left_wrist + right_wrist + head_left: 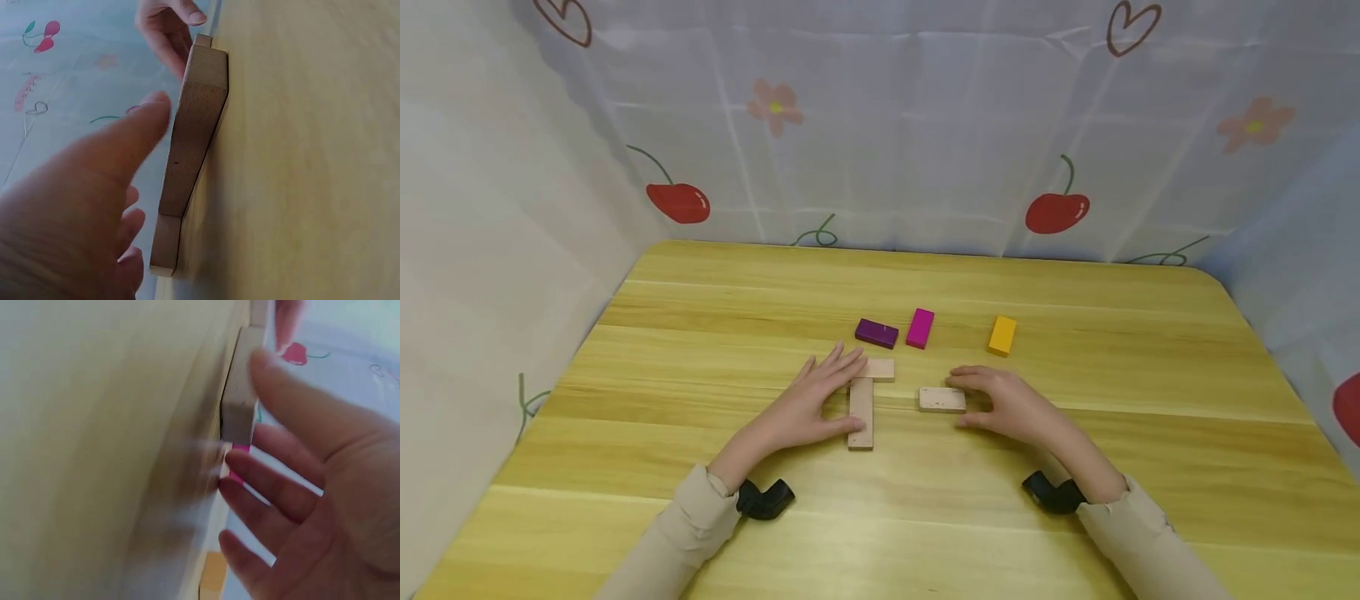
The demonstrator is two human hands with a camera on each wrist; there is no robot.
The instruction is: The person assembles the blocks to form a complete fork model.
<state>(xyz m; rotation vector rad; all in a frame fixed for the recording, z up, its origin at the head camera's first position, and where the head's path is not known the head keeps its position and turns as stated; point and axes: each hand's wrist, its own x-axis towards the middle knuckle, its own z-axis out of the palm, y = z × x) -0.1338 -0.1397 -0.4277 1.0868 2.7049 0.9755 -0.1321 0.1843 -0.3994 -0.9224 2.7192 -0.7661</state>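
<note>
In the head view, my left hand reaches over two plain wooden blocks that meet at a right angle. Its fingers lie spread at the upper, crosswise block, and the thumb tip overlaps the lengthwise block. Seen from the left wrist, the thumb is extended close beside the lengthwise block. A third plain block lies crosswise to the right. My right hand loosely brackets that block's right end, thumb and fingers apart. The right wrist view shows the thumb alongside this block, the other fingers loosely bent.
Behind the hands lie a purple block, a magenta block and a yellow block. The wooden table ends at a patterned curtain. Dark devices sit at both wrists.
</note>
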